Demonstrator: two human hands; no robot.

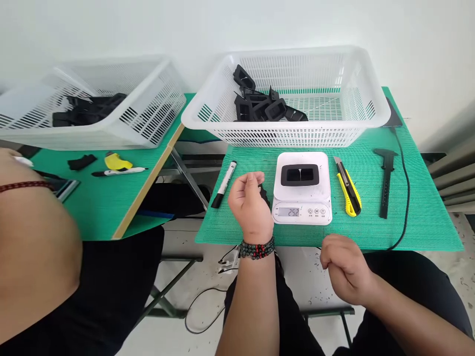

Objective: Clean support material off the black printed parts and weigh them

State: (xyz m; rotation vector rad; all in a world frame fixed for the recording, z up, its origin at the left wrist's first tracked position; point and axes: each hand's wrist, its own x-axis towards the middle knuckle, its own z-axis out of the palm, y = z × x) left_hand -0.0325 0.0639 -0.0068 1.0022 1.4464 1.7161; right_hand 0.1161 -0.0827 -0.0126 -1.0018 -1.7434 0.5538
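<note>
My left hand (249, 202) hovers over the green mat (419, 217) just left of a white digital scale (302, 210), fingers curled in loosely; a bit of black shows behind it and I cannot make out whether it is held. A bead bracelet circles that wrist. A black rectangular plastic part (300, 175) lies on the scale, whose display shows a reading. My right hand (343, 267) is curled into a loose fist below the table's front edge, with nothing visible in it.
A white basket (334, 131) with several black parts stands behind the scale. A black marker (224, 184), a yellow utility knife (348, 190), a black caliper (385, 180) and a cable (406, 193) lie on the mat. Another person's arm (33, 247) is at left beside a second table and basket (141, 128).
</note>
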